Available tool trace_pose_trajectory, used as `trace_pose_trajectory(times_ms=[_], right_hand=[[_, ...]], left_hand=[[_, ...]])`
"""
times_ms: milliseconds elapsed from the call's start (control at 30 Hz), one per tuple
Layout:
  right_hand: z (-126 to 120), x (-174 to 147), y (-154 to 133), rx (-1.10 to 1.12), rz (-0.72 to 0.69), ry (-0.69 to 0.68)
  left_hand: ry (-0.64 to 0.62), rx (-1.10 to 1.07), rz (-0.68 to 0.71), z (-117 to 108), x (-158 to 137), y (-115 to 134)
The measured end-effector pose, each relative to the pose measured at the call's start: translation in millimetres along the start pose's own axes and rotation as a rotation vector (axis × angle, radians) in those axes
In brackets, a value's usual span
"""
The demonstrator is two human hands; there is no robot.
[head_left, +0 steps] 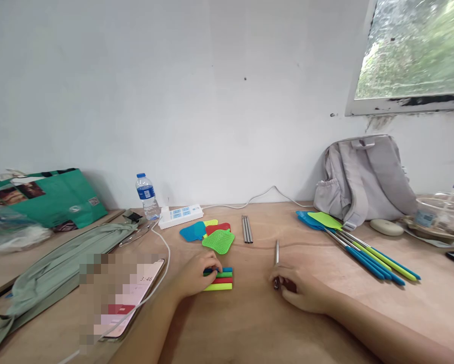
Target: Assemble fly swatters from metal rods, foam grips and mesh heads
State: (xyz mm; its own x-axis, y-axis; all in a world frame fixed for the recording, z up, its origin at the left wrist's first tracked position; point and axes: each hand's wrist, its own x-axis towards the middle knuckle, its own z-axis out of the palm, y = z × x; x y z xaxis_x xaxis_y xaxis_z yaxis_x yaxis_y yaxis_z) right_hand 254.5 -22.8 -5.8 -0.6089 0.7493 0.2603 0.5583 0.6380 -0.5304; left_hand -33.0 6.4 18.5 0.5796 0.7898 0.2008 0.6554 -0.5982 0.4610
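My left hand has its fingers curled over a row of coloured handle sleeves, pinching at the blue sleeve. Beside that lie a green sleeve, a red sleeve and a yellow sleeve. My right hand grips a thin metal rod that points away from me; its near end shows below the fingers. Farther back are loose fly swatter heads: blue, red, green and a partly covered yellow one. Several metal rods lie together behind my hands.
Assembled fly swatters lie at the right, before a grey backpack. A power strip, water bottle and phone are at the left. A white cable crosses the phone. A grey-green bag lies far left.
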Motion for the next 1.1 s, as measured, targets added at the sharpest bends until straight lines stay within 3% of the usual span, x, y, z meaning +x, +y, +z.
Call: trace_pose_trajectory(times_ms=[267,467,633,900,1100], right_hand=[[2,-3,-3,-0.188,-0.161,-0.093],[1,-2,3,-0.206,-0.115,-0.03],[-3,-2,3,-0.187,-0.148,-0.073],[-10,-1,-3,-0.244,-0.161,-0.123],[-6,-1,8,-0.293,-0.124,-0.031]], left_hand=[[-0.119,0.088,0.007,-8,-1,-9],[-0.137,0.022,-0.002,-8,2,-11],[-0.158,0.034,-0.001,-3,3,-16],[-0.123,0.052,0.001,0,3,-11],[-0.03,0.056,0.02,-4,2,2]])
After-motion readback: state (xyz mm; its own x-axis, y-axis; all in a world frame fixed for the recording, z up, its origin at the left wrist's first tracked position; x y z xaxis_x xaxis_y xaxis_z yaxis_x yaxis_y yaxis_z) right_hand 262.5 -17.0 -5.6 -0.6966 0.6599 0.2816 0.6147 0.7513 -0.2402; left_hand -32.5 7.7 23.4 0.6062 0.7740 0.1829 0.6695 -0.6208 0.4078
